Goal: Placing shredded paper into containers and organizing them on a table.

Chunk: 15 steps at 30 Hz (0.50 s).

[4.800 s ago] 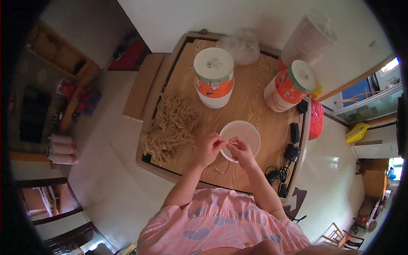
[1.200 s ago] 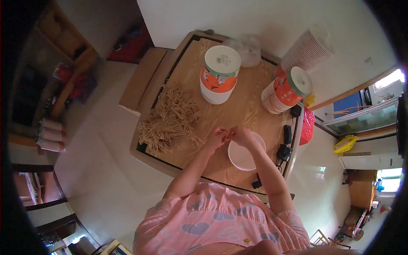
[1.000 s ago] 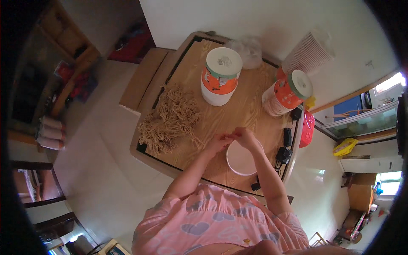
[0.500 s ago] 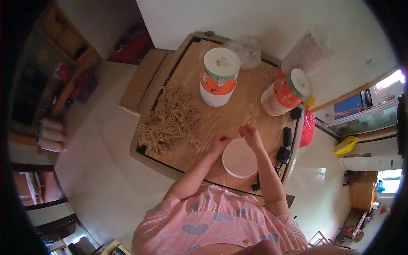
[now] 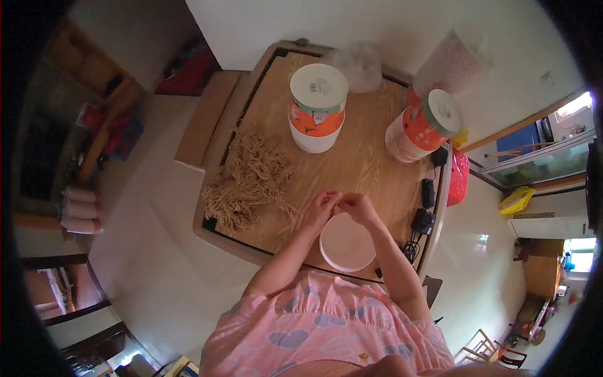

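My left hand point(image 5: 323, 205) and my right hand point(image 5: 357, 207) meet above the far rim of a round white tub point(image 5: 348, 244) at the table's near edge. Both hands have their fingers pinched together, fingertips almost touching. Whatever lies between them is too small to make out. Left of my hands, a tangled heap of tan cords point(image 5: 251, 179) spreads over the wood-grain table point(image 5: 352, 169). Farther back stands an orange and white tub point(image 5: 317, 119) with a white lid.
A second orange and white tub point(image 5: 411, 135) stands at the right, before a long stack of white cups point(image 5: 452, 63). Black power adapters point(image 5: 423, 221) and cables line the right edge. A clear plastic bag point(image 5: 358, 68) lies at the back; a cardboard box point(image 5: 207, 119) adjoins the left side.
My right hand has moved left and a little down, meeting my left hand. The left hand has risen slightly. The view has shifted a little.
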{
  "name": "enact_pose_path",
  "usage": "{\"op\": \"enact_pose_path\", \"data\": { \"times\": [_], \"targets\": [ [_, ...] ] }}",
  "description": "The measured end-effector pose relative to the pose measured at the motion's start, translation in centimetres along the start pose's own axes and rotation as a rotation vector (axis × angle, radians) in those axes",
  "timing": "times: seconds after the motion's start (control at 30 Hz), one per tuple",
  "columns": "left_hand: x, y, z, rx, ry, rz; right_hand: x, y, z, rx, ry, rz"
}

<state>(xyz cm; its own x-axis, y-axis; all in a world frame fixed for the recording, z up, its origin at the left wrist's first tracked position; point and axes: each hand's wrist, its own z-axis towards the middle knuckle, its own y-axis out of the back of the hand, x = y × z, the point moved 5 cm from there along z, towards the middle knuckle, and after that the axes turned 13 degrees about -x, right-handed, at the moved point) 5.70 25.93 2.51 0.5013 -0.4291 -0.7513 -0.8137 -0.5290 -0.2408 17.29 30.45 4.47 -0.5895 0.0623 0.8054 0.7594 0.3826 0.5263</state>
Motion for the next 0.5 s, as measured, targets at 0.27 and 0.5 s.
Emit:
{"op": "enact_pose_path", "data": {
  "times": [0.27, 0.5],
  "targets": [
    [-0.8, -0.8, -2.2, 0.271, -0.176, 0.221, 1.6, 1.7, -2.1, -0.197, -0.152, 0.445],
    [0.8, -0.5, -2.7, 0.238, -0.129, 0.329, -0.2, 3.5, -1.9, -0.513, -0.166, 0.586]
  ]
}}
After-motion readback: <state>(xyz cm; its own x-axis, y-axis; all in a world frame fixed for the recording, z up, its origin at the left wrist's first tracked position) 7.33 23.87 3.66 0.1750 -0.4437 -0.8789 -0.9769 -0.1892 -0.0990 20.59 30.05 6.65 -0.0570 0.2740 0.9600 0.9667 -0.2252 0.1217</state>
